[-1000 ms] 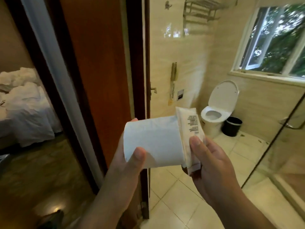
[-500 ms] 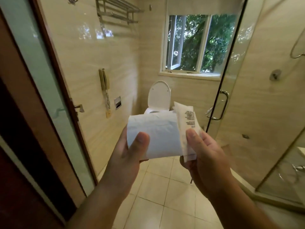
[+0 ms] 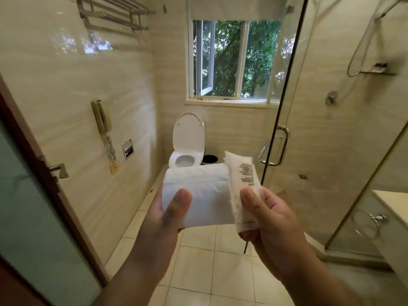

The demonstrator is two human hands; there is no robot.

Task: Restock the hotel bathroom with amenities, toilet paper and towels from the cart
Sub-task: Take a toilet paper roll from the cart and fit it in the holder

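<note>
The toilet paper roll (image 3: 198,195) lies on its side in the air in front of the person, above the tiled floor (image 3: 198,266). The left hand (image 3: 163,219) grips it at its left end: the thumb presses on the front of the roll, and the other fingers go behind it, where they are hidden. The right end of the roll touches a thin white packet (image 3: 241,184) with dark printed lines, which stands almost upright. The right hand (image 3: 271,219) pinches this packet at its lower part, with the thumb in front and the fingers curled behind. The print is too blurred to read.

Behind the roll, the toilet (image 3: 187,146) stands against the far wall with its lid raised. A small dark bin (image 3: 209,159) is just beside it on the right. Above them is the window (image 3: 231,60); its left pane stands open and green leaves show outside.

On the left wall hangs a beige phone (image 3: 102,120) with a coiled cord, and near it a small metal box (image 3: 127,148) is set into the wall. High on the same wall is a metal rack (image 3: 114,14). At the left edge is a door with frosted glass and a metal door handle (image 3: 58,168).

On the right stands the glass shower door (image 3: 293,85) with a metal bar handle, and behind the glass a shower hose (image 3: 362,40) hangs on the wall. A towel ring (image 3: 371,221) is at the lower right.
</note>
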